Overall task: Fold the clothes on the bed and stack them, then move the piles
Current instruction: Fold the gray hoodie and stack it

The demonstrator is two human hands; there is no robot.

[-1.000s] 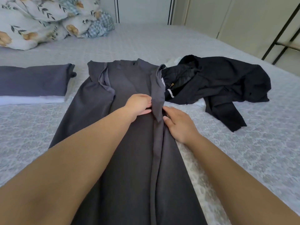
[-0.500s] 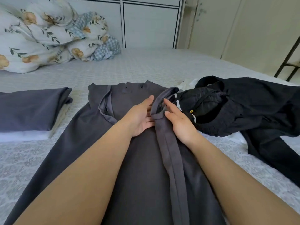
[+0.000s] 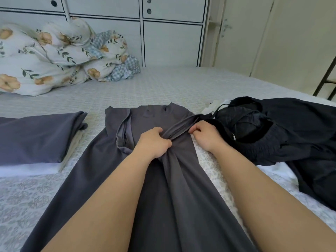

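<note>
On the bed (image 3: 163, 84) lie three lots of clothing, plus one heap of bedding. At the far left sits the floral duvet (image 3: 54, 55), bunched against the white cupboard (image 3: 163, 33). Nearer, at the left edge, one folded pile (image 3: 36, 137) rests: a dark blue-grey piece on top of a white one. In the middle one grey garment (image 3: 91, 179) is spread flat, running from the far middle of the bed to the near edge, with two small dark spots showing near its far hem. At the right lies one crumpled black garment (image 3: 291, 133), with a bit of white cloth peeking out at its far left corner.

Two bare hands are at work, both on the grey garment's upper part. The left hand (image 3: 154, 142) has its fingers curled round a bunched ridge of the grey cloth, gripping it. Just to its right, the right hand (image 3: 205, 136) has its fingers curled in too, pinching the same ridge a little farther along, beside the edge of the black garment. The ridge runs slantwise between the two hands, up toward the far right.
</note>
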